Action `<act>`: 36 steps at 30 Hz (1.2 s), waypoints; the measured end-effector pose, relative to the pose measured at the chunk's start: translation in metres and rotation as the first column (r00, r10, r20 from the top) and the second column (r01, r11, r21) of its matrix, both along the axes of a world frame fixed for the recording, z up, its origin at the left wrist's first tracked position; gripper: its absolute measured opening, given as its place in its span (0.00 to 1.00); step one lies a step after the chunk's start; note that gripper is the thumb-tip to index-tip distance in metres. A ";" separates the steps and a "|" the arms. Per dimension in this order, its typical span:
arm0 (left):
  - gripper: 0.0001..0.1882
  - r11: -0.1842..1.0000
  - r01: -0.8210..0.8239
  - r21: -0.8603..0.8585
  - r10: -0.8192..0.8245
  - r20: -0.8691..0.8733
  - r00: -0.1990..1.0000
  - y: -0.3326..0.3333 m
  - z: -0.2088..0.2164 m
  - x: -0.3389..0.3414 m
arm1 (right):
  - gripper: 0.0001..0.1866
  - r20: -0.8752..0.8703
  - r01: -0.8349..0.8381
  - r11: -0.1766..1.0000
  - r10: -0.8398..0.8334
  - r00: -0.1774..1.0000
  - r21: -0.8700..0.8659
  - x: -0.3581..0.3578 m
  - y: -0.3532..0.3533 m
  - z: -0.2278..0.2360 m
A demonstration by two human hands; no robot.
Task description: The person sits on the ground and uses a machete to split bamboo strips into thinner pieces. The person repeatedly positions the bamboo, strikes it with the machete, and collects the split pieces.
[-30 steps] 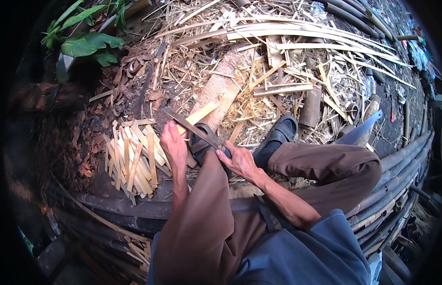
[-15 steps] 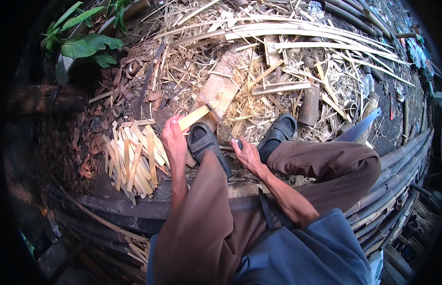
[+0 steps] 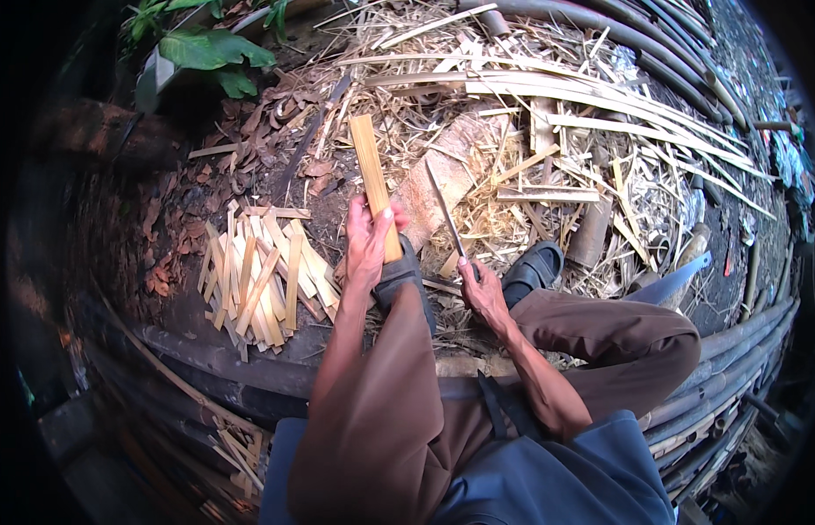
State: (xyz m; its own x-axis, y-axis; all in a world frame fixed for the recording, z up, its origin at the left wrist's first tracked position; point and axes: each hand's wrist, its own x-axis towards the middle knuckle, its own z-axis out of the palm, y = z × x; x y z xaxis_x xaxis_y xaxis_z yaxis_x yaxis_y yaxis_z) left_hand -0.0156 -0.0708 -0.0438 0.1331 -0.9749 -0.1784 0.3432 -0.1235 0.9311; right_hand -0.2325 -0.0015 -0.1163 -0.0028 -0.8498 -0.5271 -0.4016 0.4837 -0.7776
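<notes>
My left hand [image 3: 365, 241] is closed round the lower part of a flat, pale bamboo slat [image 3: 370, 162], which stands up and away from me above my left sandal [image 3: 407, 278]. In my right hand [image 3: 486, 296] is the handle of a long, thin-bladed knife [image 3: 444, 208], its blade pointing forward and a little left. Knife and slat are apart. Beyond them a flat wooden board [image 3: 436, 184] lies on the ground. To the left of my left hand is a loose heap of cut bamboo slats [image 3: 259, 276].
Long split bamboo strips [image 3: 600, 92] lie across shavings at the back right. A handsaw [image 3: 674, 282] rests beside my right knee. Dark bamboo poles [image 3: 740, 341] run along the right side and below my legs. A leafy plant [image 3: 213, 51] grows at the far left.
The slat has swung from slanting against the knife to pointing away from me, and the blade no longer touches it. The whole view has shifted slightly.
</notes>
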 end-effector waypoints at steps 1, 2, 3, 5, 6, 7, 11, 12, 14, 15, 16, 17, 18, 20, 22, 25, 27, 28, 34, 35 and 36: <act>0.18 0.999 -0.016 -0.047 0.016 -0.004 1.000 -0.008 -0.001 0.001 | 0.27 0.118 0.032 0.993 -0.045 0.992 0.112 0.002 -0.009 0.027; 0.19 0.999 0.016 -0.031 -0.014 0.079 0.997 -0.021 -0.007 0.007 | 0.26 0.114 0.016 0.997 -0.024 0.993 0.073 0.003 -0.017 0.032; 0.19 0.999 0.047 -0.013 -0.044 0.162 0.986 -0.031 -0.012 0.016 | 0.25 0.112 0.000 0.999 -0.004 0.994 0.034 0.004 -0.025 0.042; 0.20 0.997 -0.041 -0.058 0.043 0.047 0.998 -0.038 -0.028 0.020 | 0.22 0.073 -0.054 0.995 0.060 0.996 -0.079 0.013 -0.039 0.080; 0.19 0.994 -0.077 -0.080 0.078 0.011 0.997 -0.043 -0.032 0.018 | 0.21 0.091 -0.054 0.986 0.069 0.993 -0.157 0.013 -0.043 0.088; 0.18 0.989 -0.114 -0.089 0.111 -0.031 0.993 -0.045 -0.033 0.015 | 0.20 0.103 -0.053 0.973 0.078 0.992 -0.224 0.013 -0.047 0.099; 0.21 0.962 -0.192 -0.197 0.199 0.018 0.980 -0.060 -0.033 0.016 | 0.26 0.112 -0.096 0.962 0.128 0.985 -0.256 0.011 -0.059 0.138; 0.17 0.958 -0.186 -0.217 0.206 0.072 0.976 -0.060 -0.033 0.015 | 0.30 0.113 -0.130 0.960 0.163 0.980 -0.249 0.012 -0.062 0.144; 0.15 0.943 -0.149 -0.297 0.247 0.328 0.912 -0.058 -0.036 0.010 | 0.33 0.140 -0.180 0.961 0.212 0.967 -0.210 0.015 -0.065 0.160; 0.15 0.936 -0.122 -0.330 0.268 0.446 0.854 -0.058 -0.039 0.007 | 0.33 0.164 -0.195 0.965 0.223 0.961 -0.174 0.017 -0.064 0.164; 0.15 0.870 -0.101 -0.484 0.337 0.432 0.836 -0.061 -0.042 0.001 | 0.34 0.191 -0.186 0.949 0.237 0.952 -0.254 0.020 -0.062 0.162; 0.15 0.831 -0.074 -0.552 0.333 0.386 0.860 -0.068 -0.044 -0.003 | 0.34 0.222 -0.180 0.958 0.229 0.948 -0.222 0.022 -0.062 0.162; 0.16 0.884 -0.089 -0.458 0.250 0.304 0.919 -0.065 -0.044 -0.009 | 0.34 0.256 -0.175 0.967 0.220 0.942 -0.186 0.024 -0.063 0.164; 0.20 0.923 -0.103 -0.370 0.166 0.142 0.976 -0.056 -0.043 -0.016 | 0.31 0.322 -0.155 0.977 0.195 0.926 -0.148 0.031 -0.061 0.169; 0.25 0.914 -0.109 -0.390 0.111 -0.018 0.994 -0.053 -0.041 -0.032 | 0.29 0.367 -0.075 0.994 0.101 0.925 -0.085 0.032 -0.061 0.168; 0.31 0.984 -0.014 -0.178 -0.024 -0.210 0.977 -0.043 -0.035 -0.044 | 0.27 0.452 0.007 0.999 0.011 0.892 -0.038 0.031 -0.059 0.163; 0.28 0.958 0.018 -0.286 -0.009 0.034 0.999 -0.039 -0.035 -0.050 | 0.23 0.462 0.020 0.999 -0.029 0.887 0.025 0.029 -0.060 0.166; 0.28 0.962 0.025 -0.272 -0.015 0.038 0.999 -0.037 -0.035 -0.053 | 0.21 0.468 0.024 0.999 -0.035 0.883 0.029 0.029 -0.060 0.163; 0.29 0.963 0.051 -0.265 0.018 0.251 0.968 -0.034 -0.035 -0.057 | 0.21 0.488 0.026 0.998 -0.052 0.871 0.059 0.031 -0.058 0.154; 0.29 0.963 0.050 -0.265 0.013 0.230 0.973 -0.034 -0.038 -0.056 | 0.21 0.487 0.022 0.998 -0.047 0.872 0.057 0.031 -0.058 0.154; 0.28 0.963 0.046 -0.266 0.008 0.197 0.980 -0.036 -0.037 -0.056 | 0.21 0.488 0.019 0.998 -0.044 0.872 0.057 0.030 -0.059 0.151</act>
State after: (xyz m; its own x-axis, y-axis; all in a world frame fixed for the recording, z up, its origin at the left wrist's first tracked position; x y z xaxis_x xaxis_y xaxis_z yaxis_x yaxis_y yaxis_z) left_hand -0.0720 -0.1065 -0.0810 0.1200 -0.9858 0.1175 0.1525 0.1352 0.9790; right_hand -0.2025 -0.0606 0.0348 0.2396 -0.8269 -0.5088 0.0392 0.5319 -0.8459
